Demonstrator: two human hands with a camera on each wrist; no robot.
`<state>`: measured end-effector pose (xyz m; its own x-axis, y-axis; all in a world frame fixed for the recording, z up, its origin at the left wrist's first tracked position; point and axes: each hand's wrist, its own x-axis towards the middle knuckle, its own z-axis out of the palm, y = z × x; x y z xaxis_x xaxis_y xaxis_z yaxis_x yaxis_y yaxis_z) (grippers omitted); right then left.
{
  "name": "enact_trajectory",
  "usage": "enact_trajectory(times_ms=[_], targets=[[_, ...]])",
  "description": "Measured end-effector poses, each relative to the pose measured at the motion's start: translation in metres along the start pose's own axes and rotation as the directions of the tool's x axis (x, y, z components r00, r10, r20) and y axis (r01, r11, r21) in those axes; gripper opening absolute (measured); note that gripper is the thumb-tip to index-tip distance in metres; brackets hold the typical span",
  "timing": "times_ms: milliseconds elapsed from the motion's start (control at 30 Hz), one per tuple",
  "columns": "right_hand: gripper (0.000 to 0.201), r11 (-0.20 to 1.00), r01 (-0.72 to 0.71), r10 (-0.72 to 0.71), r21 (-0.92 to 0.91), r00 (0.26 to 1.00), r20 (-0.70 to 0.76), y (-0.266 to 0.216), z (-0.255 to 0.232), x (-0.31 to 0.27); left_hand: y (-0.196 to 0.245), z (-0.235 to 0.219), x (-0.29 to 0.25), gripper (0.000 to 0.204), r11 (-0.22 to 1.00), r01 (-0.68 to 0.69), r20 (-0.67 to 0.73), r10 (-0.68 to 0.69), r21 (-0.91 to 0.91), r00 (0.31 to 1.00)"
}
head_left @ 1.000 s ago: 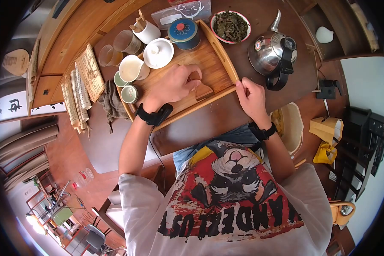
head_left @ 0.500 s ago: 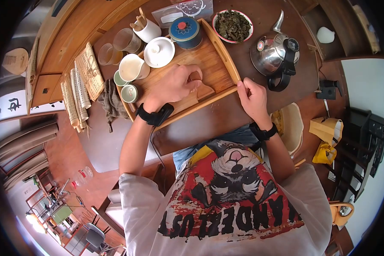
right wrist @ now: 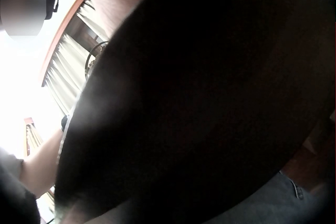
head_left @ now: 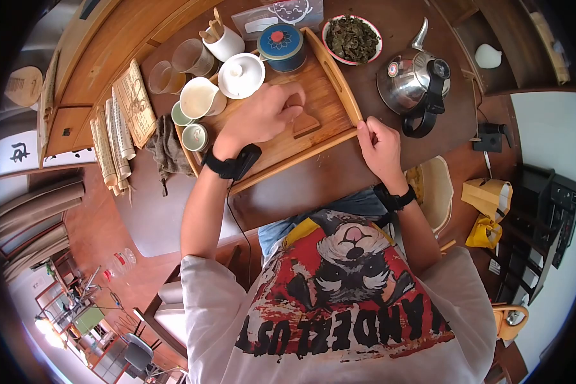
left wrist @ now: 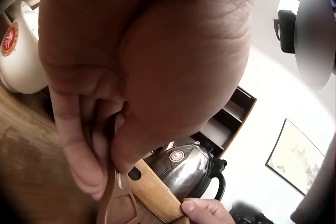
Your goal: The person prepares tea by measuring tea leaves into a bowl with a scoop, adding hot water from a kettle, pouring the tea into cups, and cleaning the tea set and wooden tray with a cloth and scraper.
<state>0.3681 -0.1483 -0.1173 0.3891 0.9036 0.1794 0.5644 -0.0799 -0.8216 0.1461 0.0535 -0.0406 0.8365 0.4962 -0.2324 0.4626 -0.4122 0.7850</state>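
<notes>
My left hand [head_left: 262, 115] reaches over the wooden tray [head_left: 329, 96]. Its thumb and fingers pinch the handle of a brown, fan-shaped scraper [head_left: 306, 126], whose wide edge is close over the tray floor near the front rim. In the left wrist view the scraper [left wrist: 118, 207] points down from the fingers, partly hidden by them. At the tray's near right corner, my right hand [head_left: 379, 142] grips the rim, thumb on top. Dark blur fills most of the right wrist view and hides that hand's fingers.
Along the tray's left and back stand green cups [head_left: 194, 137], a cream pitcher [head_left: 201, 98], a white lidded bowl [head_left: 241, 75] and a blue lidded pot [head_left: 280, 48]. Beyond the tray are a plate of tea leaves [head_left: 352, 40] and a steel kettle [head_left: 406, 80]. A brown cloth [head_left: 169, 153] lies left.
My left hand and the scraper have shifted slightly back, away from the tray's front rim. My right hand keeps its grip on the corner.
</notes>
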Motion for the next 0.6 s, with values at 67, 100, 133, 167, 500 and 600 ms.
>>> enact_trajectory(times_ms=[67,100,133,167,500,600], targets=[[0.036,1.000,-0.002,0.002,0.004,1.000,0.005,0.000,0.001,0.000,0.006,0.006,0.005,0.010,0.990,-0.131,-0.011,0.131,0.053,0.991],[0.036,1.000,0.004,-0.004,0.005,1.000,0.002,0.000,0.001,0.000,0.007,0.010,0.008,0.010,0.990,-0.129,-0.013,0.130,0.052,0.991],[0.036,1.000,0.008,-0.008,0.004,1.000,-0.002,0.001,0.001,0.000,0.009,0.015,0.010,0.012,0.986,-0.160,0.009,0.159,0.055,0.987],[0.036,1.000,0.006,-0.006,0.002,1.000,-0.002,0.001,0.001,0.000,0.010,0.018,0.012,0.013,0.980,-0.191,0.033,0.189,0.057,0.981],[0.037,1.000,0.018,-0.018,0.013,1.000,-0.007,0.003,0.001,0.000,0.001,-0.002,-0.014,0.013,0.947,-0.287,0.151,0.265,0.147,0.952],[0.038,1.000,0.023,-0.022,0.015,1.000,-0.010,0.003,0.001,-0.001,-0.005,-0.010,-0.041,0.014,0.959,-0.224,0.148,0.199,0.172,0.969]])
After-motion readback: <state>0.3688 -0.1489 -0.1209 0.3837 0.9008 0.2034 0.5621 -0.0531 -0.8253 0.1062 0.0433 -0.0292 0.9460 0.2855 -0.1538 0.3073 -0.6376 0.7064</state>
